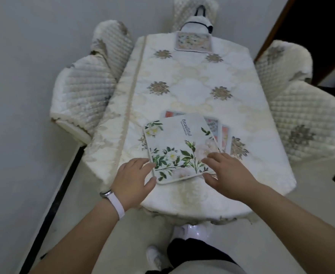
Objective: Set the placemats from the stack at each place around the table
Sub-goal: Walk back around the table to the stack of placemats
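Note:
A white placemat with green leaves and the word "Beautiful" (179, 144) lies skewed on the near part of the cloth-covered table (192, 91). It partly covers a stack of pink-patterned placemats (223, 133) that peeks out behind and to its right. My left hand (132, 178) rests at its near left corner, fingers spread, thumb by the edge. Over its near right corner, my right hand (225, 173) touches the surface with fingers apart. Neither hand grips the mat. Another floral placemat (193, 40) lies at the far end of the table.
Quilted cream chairs stand at the left (87, 89), right (299, 107) and far end (194, 8). A white bag with dark handles (197, 23) sits on the far chair. Grey wall on the left, dark doorway at the upper right, my feet below on pale floor.

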